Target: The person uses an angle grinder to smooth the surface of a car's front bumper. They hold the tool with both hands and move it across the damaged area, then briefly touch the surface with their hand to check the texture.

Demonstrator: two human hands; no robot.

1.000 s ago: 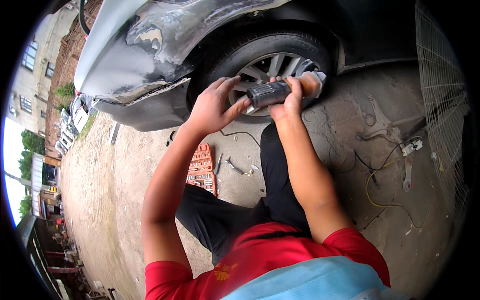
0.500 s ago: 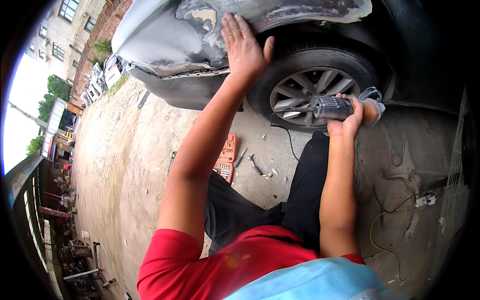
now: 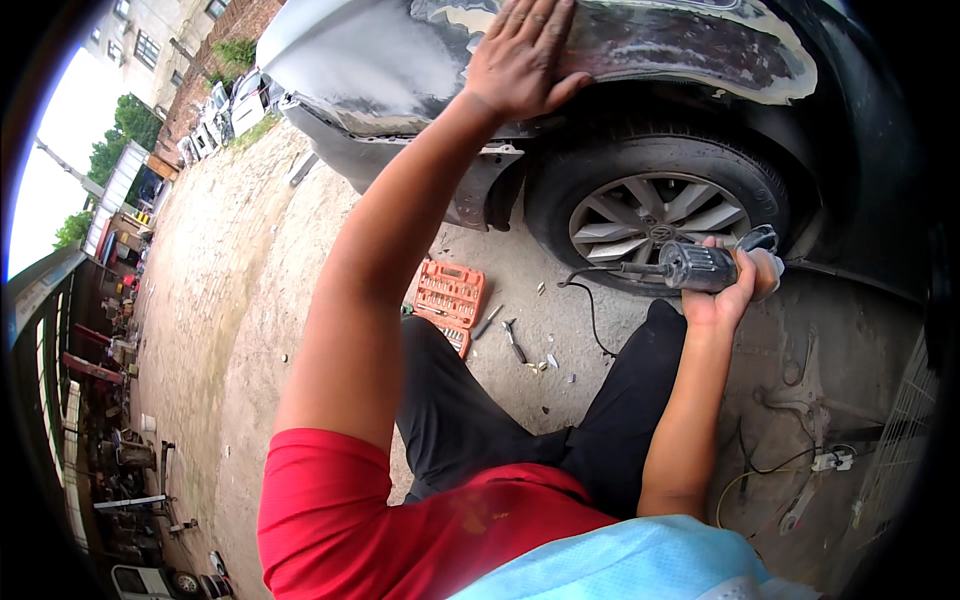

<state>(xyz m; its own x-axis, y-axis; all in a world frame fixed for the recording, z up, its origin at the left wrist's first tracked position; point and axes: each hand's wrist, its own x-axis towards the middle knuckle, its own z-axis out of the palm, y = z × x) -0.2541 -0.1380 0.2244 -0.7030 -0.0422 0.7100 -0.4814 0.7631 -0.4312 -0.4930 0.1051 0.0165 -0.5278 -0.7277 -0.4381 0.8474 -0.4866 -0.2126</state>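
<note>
left hand (image 3: 525, 55): laid flat on the fender (image 3: 640, 45) above the wheel arch, palm down, fingers (image 3: 530, 20) spread a little and extended, thumb out to the side; it grips nothing. fender: sanded and patchy, grey filler and bare patches along the arch lip. right hand (image 3: 730, 290): low, in front of the wheel (image 3: 655, 215), fingers curled tight about the body of a grinder (image 3: 700, 265). grinder: dark barrel, long axis near level, running left to right across the view; its head end lies at the right past the hand, its tail end points left, where a black cord (image 3: 590, 300) leaves it and loops down to the ground. relation: the grinder sits well below and right of the flat hand, apart from the fender, with the tyre between them; the left hand is the one on the panel, the right the one with the tool. whether the disc turns cannot be told. ground (image 3: 250, 300): gravel and concrete, with an orange socket set (image 3: 450, 295) open beside the person's knee, a wrench (image 3: 513, 338) and small bits near it, loose cable (image 3: 770, 465) at right.
</note>
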